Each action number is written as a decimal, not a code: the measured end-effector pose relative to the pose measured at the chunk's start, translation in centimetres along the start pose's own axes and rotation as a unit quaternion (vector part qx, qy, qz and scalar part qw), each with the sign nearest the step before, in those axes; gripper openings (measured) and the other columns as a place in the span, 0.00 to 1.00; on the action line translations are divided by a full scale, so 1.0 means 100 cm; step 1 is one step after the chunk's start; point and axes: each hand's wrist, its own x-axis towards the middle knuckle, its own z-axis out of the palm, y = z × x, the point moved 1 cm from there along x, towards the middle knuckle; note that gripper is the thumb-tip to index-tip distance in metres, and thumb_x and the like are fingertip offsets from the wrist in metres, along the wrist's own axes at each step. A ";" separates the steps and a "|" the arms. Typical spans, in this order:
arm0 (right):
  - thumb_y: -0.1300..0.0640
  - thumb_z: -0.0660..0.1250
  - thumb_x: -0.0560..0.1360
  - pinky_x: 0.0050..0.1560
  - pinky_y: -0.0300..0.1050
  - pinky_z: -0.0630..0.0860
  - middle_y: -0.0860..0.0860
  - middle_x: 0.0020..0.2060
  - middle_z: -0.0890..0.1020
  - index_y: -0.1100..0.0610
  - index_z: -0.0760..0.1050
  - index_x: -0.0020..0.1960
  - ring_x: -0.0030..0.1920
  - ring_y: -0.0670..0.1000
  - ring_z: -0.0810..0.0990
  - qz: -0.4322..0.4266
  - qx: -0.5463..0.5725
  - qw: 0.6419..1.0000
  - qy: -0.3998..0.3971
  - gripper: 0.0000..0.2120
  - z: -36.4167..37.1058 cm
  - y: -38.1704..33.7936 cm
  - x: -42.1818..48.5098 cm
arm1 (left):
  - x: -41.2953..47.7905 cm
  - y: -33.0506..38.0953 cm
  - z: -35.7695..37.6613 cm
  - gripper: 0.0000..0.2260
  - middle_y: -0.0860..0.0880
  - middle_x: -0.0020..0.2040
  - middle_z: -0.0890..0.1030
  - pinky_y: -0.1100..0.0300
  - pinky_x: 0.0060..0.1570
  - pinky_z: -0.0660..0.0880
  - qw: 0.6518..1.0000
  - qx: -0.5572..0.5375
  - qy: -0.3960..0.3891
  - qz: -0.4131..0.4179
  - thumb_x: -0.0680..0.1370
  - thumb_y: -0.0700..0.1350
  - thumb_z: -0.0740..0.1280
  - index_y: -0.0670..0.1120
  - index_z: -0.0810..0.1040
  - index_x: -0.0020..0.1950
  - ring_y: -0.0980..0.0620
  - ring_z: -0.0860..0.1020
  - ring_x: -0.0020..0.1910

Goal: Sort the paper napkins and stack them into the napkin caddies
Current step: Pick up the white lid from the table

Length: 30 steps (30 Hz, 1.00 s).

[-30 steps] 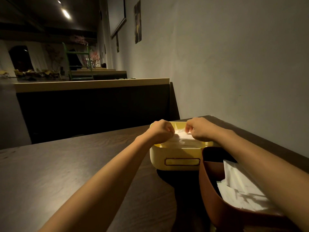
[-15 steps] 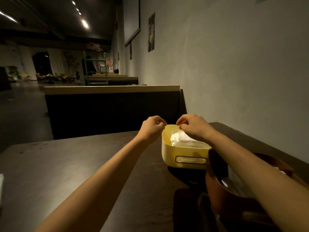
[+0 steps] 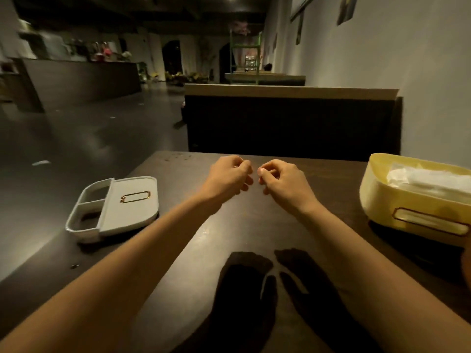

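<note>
Yellow plastic napkin caddy (image 3: pixel 382 197) holds white paper napkins (image 3: pixel 428 178). Left of it, left hand (image 3: pixel 226 177) and right hand (image 3: pixel 283 183) hover, fingers curled, empty.

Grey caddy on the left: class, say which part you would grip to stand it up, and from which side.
The grey caddy lies on its side, label face up, open mouth facing left. I would grip that mouth's rim from the left, fingers inside a compartment, thumb on top.
</note>
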 end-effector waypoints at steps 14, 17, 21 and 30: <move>0.56 0.60 0.79 0.44 0.36 0.75 0.50 0.45 0.77 0.59 0.74 0.56 0.45 0.48 0.78 0.043 0.078 0.995 -0.045 0.09 0.086 -0.035 0.130 | 0.111 -0.044 -0.109 0.07 0.50 0.40 0.78 0.70 0.37 0.75 0.983 0.107 0.135 -0.061 0.82 0.46 0.58 0.46 0.73 0.49 0.55 0.78 0.39; 0.56 0.61 0.79 0.42 0.33 0.74 0.48 0.46 0.76 0.58 0.75 0.57 0.45 0.46 0.77 0.112 0.081 0.984 -0.113 0.10 0.103 -0.073 0.133 | 0.099 -0.040 -0.164 0.09 0.48 0.43 0.79 0.60 0.44 0.76 0.967 0.134 0.162 -0.147 0.81 0.47 0.58 0.44 0.75 0.50 0.53 0.78 0.42; 0.56 0.61 0.79 0.47 0.38 0.73 0.51 0.50 0.80 0.59 0.75 0.59 0.49 0.48 0.78 0.192 0.044 0.960 -0.200 0.12 0.144 -0.098 0.124 | 0.068 -0.064 -0.221 0.09 0.50 0.46 0.77 0.60 0.43 0.69 0.926 0.187 0.184 -0.272 0.80 0.44 0.59 0.42 0.76 0.55 0.53 0.74 0.44; 0.54 0.58 0.78 0.52 0.49 0.71 0.60 0.58 0.72 0.63 0.69 0.60 0.56 0.57 0.73 0.331 -0.028 0.870 -0.363 0.16 0.214 -0.100 0.101 | 0.005 -0.152 -0.243 0.21 0.38 0.63 0.72 0.46 0.54 0.74 0.811 0.139 0.111 -0.557 0.79 0.48 0.57 0.38 0.66 0.68 0.39 0.73 0.58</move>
